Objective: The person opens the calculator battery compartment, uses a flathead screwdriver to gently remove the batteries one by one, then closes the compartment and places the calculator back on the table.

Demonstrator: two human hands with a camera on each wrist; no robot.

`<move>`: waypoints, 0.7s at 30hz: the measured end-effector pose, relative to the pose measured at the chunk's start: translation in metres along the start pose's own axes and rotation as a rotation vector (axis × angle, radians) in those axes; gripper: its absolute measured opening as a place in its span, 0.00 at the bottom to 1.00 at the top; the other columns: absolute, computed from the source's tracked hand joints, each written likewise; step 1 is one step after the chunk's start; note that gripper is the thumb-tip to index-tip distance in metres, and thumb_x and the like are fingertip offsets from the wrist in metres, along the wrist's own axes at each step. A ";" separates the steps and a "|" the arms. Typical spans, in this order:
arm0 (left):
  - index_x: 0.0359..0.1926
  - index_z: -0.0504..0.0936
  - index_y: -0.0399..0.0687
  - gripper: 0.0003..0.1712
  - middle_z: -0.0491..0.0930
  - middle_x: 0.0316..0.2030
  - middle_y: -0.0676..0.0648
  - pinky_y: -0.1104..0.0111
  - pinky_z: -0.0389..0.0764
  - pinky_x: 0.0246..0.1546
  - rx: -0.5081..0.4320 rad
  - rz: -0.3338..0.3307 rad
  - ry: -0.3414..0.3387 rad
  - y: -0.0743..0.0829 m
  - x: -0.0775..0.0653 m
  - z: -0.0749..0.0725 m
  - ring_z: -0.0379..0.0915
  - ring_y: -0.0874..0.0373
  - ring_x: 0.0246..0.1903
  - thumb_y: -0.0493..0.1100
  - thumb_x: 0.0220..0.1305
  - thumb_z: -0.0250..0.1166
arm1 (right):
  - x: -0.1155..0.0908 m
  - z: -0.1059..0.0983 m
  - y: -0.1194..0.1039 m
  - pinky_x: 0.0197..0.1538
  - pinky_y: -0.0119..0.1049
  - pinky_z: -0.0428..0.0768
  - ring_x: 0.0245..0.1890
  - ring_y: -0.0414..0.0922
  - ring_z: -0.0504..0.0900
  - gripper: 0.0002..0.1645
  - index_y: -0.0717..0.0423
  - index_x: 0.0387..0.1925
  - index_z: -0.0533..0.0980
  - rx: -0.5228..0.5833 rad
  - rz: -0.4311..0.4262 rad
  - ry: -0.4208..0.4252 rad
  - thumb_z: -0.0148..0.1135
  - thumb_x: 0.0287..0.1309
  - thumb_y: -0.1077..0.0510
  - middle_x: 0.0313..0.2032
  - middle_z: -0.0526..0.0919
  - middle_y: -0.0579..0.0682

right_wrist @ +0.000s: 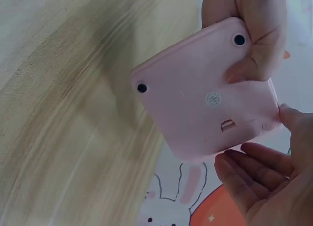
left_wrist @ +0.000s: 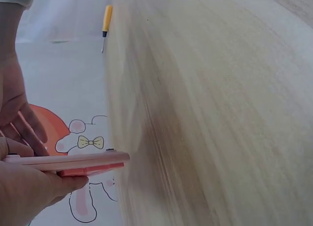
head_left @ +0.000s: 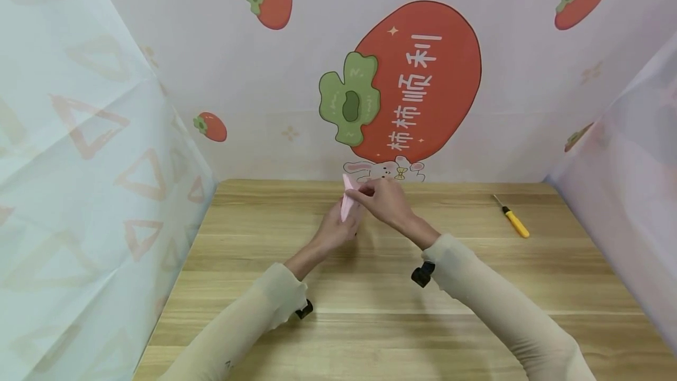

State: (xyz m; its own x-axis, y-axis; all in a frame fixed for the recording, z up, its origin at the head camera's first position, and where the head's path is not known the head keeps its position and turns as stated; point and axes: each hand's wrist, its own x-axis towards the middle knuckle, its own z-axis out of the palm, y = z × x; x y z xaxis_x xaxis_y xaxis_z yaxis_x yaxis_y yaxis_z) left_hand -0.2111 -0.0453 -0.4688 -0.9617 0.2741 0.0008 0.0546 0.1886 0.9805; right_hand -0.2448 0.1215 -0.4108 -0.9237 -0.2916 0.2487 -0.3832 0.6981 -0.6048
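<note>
Both hands hold up a pink flat device (head_left: 346,209) near the table's back edge, seen nearly edge-on in the head view. Its back (right_wrist: 190,113) faces the right wrist camera, with dark round feet, a small round sticker and a latched cover. My left hand (head_left: 334,229) grips one side, thumb pressed on the back. At the opposite corner my right hand (head_left: 388,203) pinches the edges, thumb on one and fingertips along the other. From the left wrist, a coral-red part shows under the thin pink edge (left_wrist: 73,160). The device's front is mostly hidden.
A screwdriver (head_left: 514,221) with a yellow handle lies at the table's right rear. The wooden table (head_left: 370,334) is closed in by a printed back cloth (head_left: 296,75) and hanging side cloths. Black wrist cameras (head_left: 423,274) sit under both sleeves.
</note>
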 end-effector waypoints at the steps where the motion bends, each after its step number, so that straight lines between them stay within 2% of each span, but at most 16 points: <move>1: 0.81 0.60 0.40 0.33 0.74 0.69 0.34 0.51 0.84 0.57 0.000 -0.002 -0.002 0.000 0.000 0.000 0.76 0.41 0.62 0.35 0.79 0.52 | 0.000 0.000 0.002 0.32 0.36 0.78 0.29 0.42 0.82 0.19 0.53 0.41 0.92 0.010 0.004 -0.008 0.72 0.68 0.41 0.31 0.91 0.45; 4: 0.81 0.59 0.40 0.33 0.71 0.73 0.35 0.47 0.77 0.68 0.007 0.006 -0.009 -0.001 0.000 -0.001 0.71 0.40 0.69 0.34 0.79 0.51 | -0.001 0.000 0.006 0.30 0.36 0.73 0.27 0.43 0.78 0.20 0.53 0.40 0.92 0.039 0.018 -0.032 0.72 0.68 0.41 0.30 0.91 0.48; 6: 0.81 0.59 0.40 0.33 0.71 0.73 0.34 0.45 0.76 0.69 -0.007 0.011 -0.013 -0.002 0.000 -0.001 0.71 0.38 0.70 0.33 0.78 0.51 | -0.002 0.000 0.007 0.30 0.36 0.73 0.28 0.44 0.78 0.21 0.52 0.40 0.92 0.052 0.034 -0.041 0.71 0.67 0.40 0.30 0.91 0.50; 12: 0.81 0.60 0.40 0.33 0.72 0.72 0.34 0.44 0.78 0.66 -0.032 0.021 -0.012 -0.002 -0.003 -0.003 0.72 0.38 0.68 0.32 0.77 0.51 | -0.004 0.001 0.011 0.34 0.36 0.76 0.32 0.44 0.80 0.23 0.53 0.41 0.92 0.063 0.075 -0.043 0.71 0.67 0.38 0.33 0.92 0.50; 21: 0.78 0.62 0.37 0.35 0.74 0.69 0.33 0.46 0.82 0.62 -0.083 -0.003 0.033 0.003 -0.004 -0.006 0.76 0.37 0.65 0.30 0.72 0.51 | -0.004 0.001 0.020 0.32 0.34 0.74 0.30 0.44 0.77 0.22 0.57 0.44 0.91 0.072 0.083 -0.040 0.73 0.66 0.41 0.32 0.91 0.49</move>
State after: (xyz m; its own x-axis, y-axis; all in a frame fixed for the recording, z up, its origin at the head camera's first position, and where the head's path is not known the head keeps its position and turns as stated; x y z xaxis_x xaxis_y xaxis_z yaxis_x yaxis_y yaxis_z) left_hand -0.2085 -0.0511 -0.4648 -0.9703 0.2420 0.0035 0.0309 0.1096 0.9935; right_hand -0.2486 0.1364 -0.4250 -0.9509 -0.2616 0.1653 -0.3024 0.6726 -0.6754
